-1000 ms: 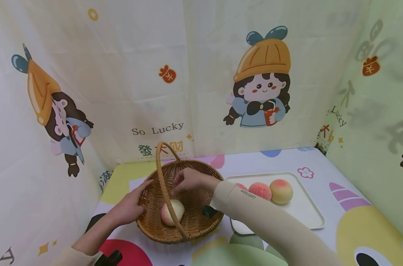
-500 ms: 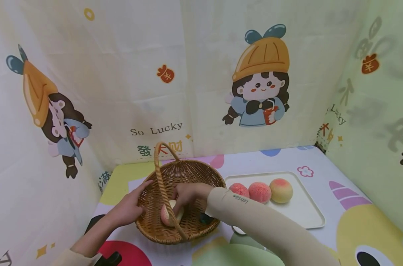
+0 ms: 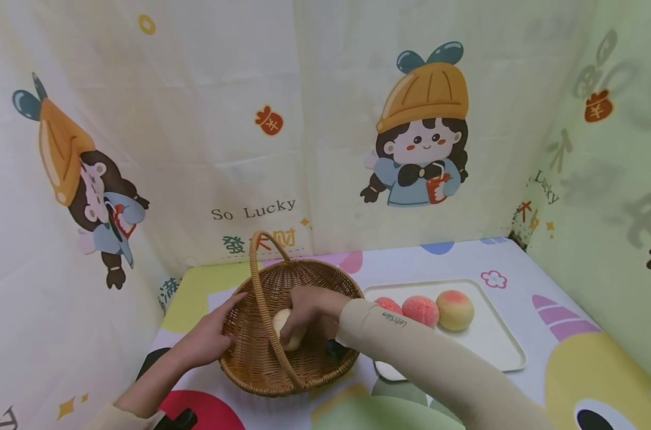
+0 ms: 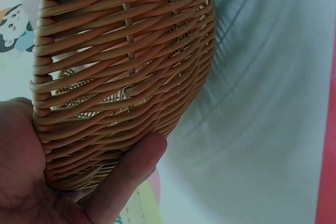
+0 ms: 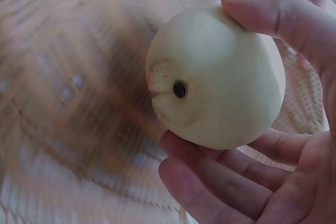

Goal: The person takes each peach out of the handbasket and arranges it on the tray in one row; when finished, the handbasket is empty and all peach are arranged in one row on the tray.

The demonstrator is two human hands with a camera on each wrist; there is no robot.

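A brown wicker basket (image 3: pixel 325 272) with a tall arched handle stands on the table. My left hand (image 3: pixel 209 337) grips its left side; in the left wrist view the thumb and a finger (image 4: pixel 131 174) lie on either side of the woven wall. Inside the basket my right hand (image 3: pixel 310 303) holds a pale peach (image 5: pixel 215 80) with a faint pink blush. Thumb on one side and fingers beneath, it pinches the fruit, seen up close in the right wrist view with its dark stem hole facing the camera. In the head view the hand partly covers the peach.
To the right lies a white tray (image 3: pixel 487 352) bearing two reddish peaches, one of them (image 3: pixel 421 310) in the middle, and a yellow peach (image 3: pixel 454 310). My right sleeve (image 3: pixel 411 340) crosses over the tray's left part. Printed cloth walls (image 3: pixel 325 149) enclose the table.
My right hand has come down onto the peach in the basket and taken hold of it. The peach has shifted up and right from its earlier place. My left hand has stayed put.
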